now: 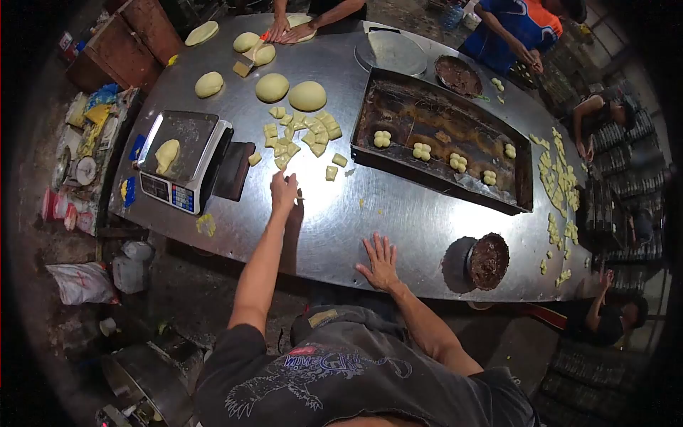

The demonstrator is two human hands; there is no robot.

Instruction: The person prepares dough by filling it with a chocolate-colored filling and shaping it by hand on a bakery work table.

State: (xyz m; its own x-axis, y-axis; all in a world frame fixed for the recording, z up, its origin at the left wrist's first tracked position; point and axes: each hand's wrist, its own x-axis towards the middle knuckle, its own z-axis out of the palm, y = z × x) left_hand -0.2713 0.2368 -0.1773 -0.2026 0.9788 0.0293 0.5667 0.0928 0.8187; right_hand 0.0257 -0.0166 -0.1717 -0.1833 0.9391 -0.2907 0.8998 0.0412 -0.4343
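Observation:
My left hand (284, 191) reaches over the steel table, its fingers partly spread at the near edge of a cluster of cut dough pieces (317, 130). No piece shows clearly in its grasp. A small dark object (299, 196), too small to name, is just beside this hand. My right hand (381, 264) lies flat on the table, fingers spread, holding nothing. Two loose dough pieces (331, 173) are a little right of the cluster. Behind it sit two round dough balls (307, 96). Left of my left hand is a digital scale (174, 160) with a dough lump (167, 156) on its plate.
A large dark baking tray (441, 196) holds several clustered dough balls (422, 151). A round pan of brown paste (488, 261) sits near the front edge; another pan (458, 76) is farther back. Across the table, another person's hands (290, 30) press dough. More people are at right.

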